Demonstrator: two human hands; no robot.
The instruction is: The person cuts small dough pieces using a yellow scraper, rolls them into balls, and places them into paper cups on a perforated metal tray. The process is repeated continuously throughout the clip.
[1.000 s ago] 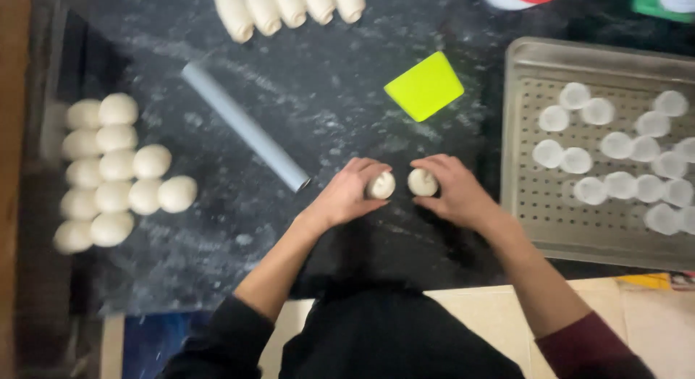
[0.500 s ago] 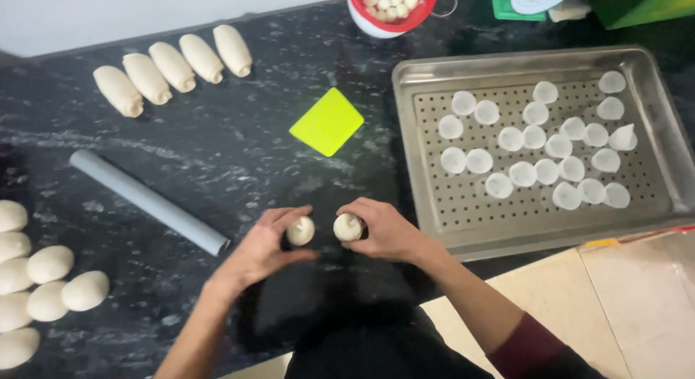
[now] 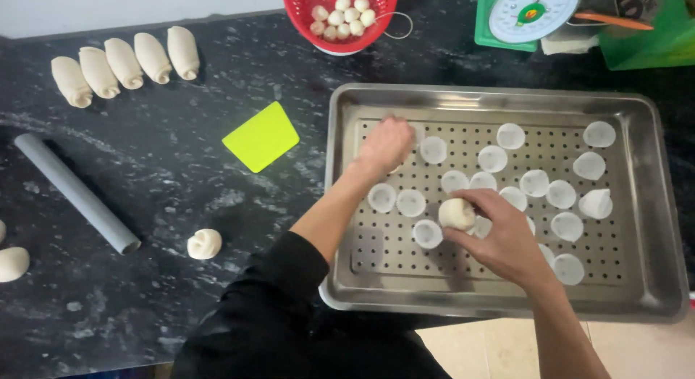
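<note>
My right hand [image 3: 499, 241] holds a round dough ball [image 3: 457, 214] over the middle of the perforated metal tray [image 3: 507, 97]. Several white paper cups [image 3: 492, 159] lie scattered in the tray. My left hand [image 3: 387, 144] reaches into the tray's upper left part, fingers curled down over a paper cup [image 3: 417, 135]. It is blurred, so I cannot tell whether it grips the cup. A shaped dough piece [image 3: 205, 243] lies alone on the dark counter, left of my left arm.
A yellow scraper [image 3: 260, 136] and a grey rolling tube [image 3: 76, 191] lie on the counter. Several rolled dough logs [image 3: 123, 60] sit at the back left. A red basket of small balls [image 3: 340, 10] and a green scale [image 3: 532, 13] stand behind the tray.
Both hands moved from the counter into the tray. My left hand no longer holds its dough piece, and one now lies on the counter. The view shifted right.
</note>
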